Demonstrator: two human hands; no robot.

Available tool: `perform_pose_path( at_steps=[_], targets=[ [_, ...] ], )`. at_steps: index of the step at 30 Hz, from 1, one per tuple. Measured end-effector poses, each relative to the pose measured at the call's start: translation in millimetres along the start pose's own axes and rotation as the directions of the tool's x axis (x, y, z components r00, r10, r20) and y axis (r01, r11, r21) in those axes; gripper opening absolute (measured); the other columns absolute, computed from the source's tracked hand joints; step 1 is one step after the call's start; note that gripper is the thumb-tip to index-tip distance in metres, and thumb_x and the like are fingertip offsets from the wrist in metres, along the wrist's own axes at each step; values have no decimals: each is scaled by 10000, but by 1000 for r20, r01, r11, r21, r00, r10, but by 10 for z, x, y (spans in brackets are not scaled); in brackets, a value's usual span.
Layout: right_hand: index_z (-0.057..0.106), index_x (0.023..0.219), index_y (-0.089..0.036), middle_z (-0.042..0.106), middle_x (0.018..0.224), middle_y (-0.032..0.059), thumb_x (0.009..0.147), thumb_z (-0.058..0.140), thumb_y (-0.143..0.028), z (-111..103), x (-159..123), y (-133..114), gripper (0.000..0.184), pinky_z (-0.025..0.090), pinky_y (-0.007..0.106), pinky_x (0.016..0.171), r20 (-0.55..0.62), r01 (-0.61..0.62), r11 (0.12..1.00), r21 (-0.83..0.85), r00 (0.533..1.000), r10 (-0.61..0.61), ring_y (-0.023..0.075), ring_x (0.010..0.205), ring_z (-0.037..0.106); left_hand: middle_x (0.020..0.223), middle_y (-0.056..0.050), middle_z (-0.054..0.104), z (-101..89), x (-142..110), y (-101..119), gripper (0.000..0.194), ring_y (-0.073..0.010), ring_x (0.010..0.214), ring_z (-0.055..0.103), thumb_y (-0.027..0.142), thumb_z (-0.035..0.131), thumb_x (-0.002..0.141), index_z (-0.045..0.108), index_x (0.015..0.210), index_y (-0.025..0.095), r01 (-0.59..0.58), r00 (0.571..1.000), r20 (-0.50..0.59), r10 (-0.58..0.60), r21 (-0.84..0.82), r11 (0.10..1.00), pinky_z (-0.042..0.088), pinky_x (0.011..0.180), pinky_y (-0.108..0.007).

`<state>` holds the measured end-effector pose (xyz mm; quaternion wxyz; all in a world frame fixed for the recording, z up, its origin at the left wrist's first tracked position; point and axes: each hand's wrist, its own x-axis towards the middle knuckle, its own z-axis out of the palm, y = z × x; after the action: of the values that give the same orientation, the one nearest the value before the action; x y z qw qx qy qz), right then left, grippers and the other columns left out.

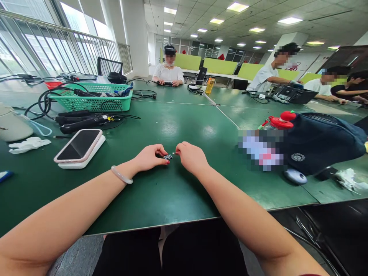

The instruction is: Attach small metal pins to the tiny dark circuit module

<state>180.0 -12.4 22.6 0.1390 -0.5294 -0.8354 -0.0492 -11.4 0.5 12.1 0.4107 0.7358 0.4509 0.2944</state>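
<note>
Both hands meet over the middle of the green table [184,199]. Between thumb and fingers, my left hand [150,157] grips a small dark circuit board [168,156] with pale markings on it. A white bracelet [122,175] sits on the left wrist. Just to the right, my right hand [191,156] is closed in a pinch on a tiny whitish piece [173,153], too small to name. That piece is close to the board's right edge; whether they touch I cannot tell.
On the left lie a phone [82,145] atop a white box, black cables and a green basket [94,101]. At right are a dark blue bag [322,142], a mouse [295,176] and a red-capped bottle [280,122]. Several people sit or stand around the far side.
</note>
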Motion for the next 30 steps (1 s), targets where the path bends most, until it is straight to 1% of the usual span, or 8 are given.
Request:
perform_pose_path(
  at_steps=[2, 5, 7, 12, 18, 23, 26, 30],
  targets=[
    [579, 859, -205, 581, 865, 25, 896, 429, -246, -10, -3, -38, 160, 358, 231, 612, -26, 58, 998, 37, 998, -57, 125, 736, 551, 820, -48, 664, -2, 4, -21, 342, -199, 788, 624, 363, 736, 553, 564, 770, 162, -4, 1000, 3, 4, 1, 1000, 480, 743, -352],
    [586, 884, -204, 577, 875, 19, 901, 424, -249, -1, -13, -90, 169, 363, 225, 634, -21, 174, 982, 72, 985, -172, 118, 745, 548, 812, -41, 654, 2, 3, -27, 339, -196, 786, 621, 365, 734, 558, 550, 759, 164, -15, 1000, 12, 15, -15, 1000, 481, 744, -352],
    [587, 900, -198, 576, 881, 21, 905, 415, -244, 11, -22, -111, 178, 369, 226, 646, -27, 202, 977, 72, 979, -201, 118, 750, 549, 786, -33, 649, 7, -2, -13, 325, -191, 776, 620, 351, 731, 567, 548, 760, 165, -18, 1000, 24, 18, -26, 1000, 481, 740, -347],
    [586, 910, -191, 576, 894, 27, 904, 415, -234, 23, -28, -114, 177, 378, 221, 660, -21, 198, 978, 72, 980, -196, 115, 765, 557, 782, -26, 651, 12, -14, 22, 295, -186, 783, 622, 315, 724, 578, 548, 762, 167, -22, 999, 28, 23, -26, 999, 473, 754, -344],
    [590, 912, -198, 581, 887, 19, 908, 408, -254, 38, -16, -108, 191, 386, 228, 655, -32, 181, 981, 63, 983, -179, 122, 767, 562, 809, -34, 655, 8, -10, 8, 311, -194, 796, 618, 337, 731, 568, 551, 755, 167, -33, 999, 25, 34, -24, 999, 471, 753, -348],
    [594, 934, -203, 585, 911, 22, 911, 404, -257, 10, -18, -103, 200, 374, 225, 663, -29, 158, 982, 107, 987, -156, 115, 780, 559, 788, -29, 649, 3, -7, 11, 308, -188, 783, 616, 328, 728, 573, 545, 757, 163, -34, 999, 11, 34, -36, 999, 475, 752, -346],
    [592, 970, -219, 585, 927, 17, 897, 439, -288, -27, -24, -73, 183, 371, 225, 658, -31, 131, 980, 153, 991, -127, 115, 796, 555, 817, -36, 657, 0, -9, 23, 303, -183, 778, 618, 311, 727, 575, 542, 759, 157, -30, 1000, 5, 30, -45, 999, 478, 750, -345],
    [590, 980, -226, 585, 903, 7, 842, 533, -340, -57, -30, -42, 188, 366, 227, 635, -5, 115, 976, 183, 993, -116, 115, 768, 551, 795, -32, 664, 2, -10, 44, 289, -169, 759, 622, 276, 723, 587, 540, 770, 149, -2, 1000, -14, 1, -76, 997, 480, 754, -341]
  ],
)
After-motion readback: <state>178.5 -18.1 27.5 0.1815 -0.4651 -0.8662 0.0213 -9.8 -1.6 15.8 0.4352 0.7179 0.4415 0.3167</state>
